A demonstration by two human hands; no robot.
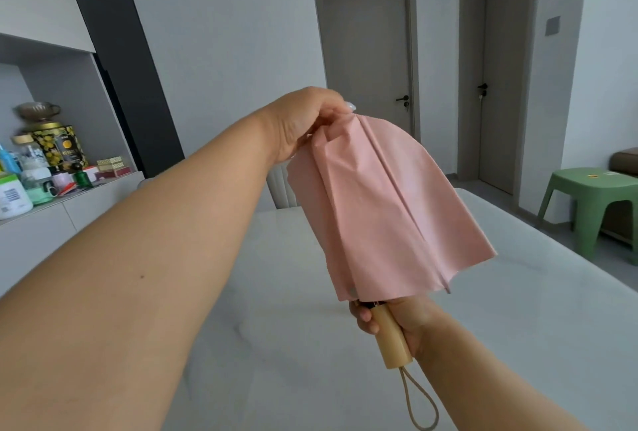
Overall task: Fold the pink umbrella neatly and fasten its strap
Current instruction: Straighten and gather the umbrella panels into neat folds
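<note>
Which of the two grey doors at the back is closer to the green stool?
The right-hand door, set in the recess, stands just beside the green stool. The other door is further left, behind the pink umbrella.

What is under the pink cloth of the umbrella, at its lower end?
Under the pink cloth, a wooden handle sticks out, held by the right hand, with a cord loop below. The shaft and ribs inside are covered.
</note>
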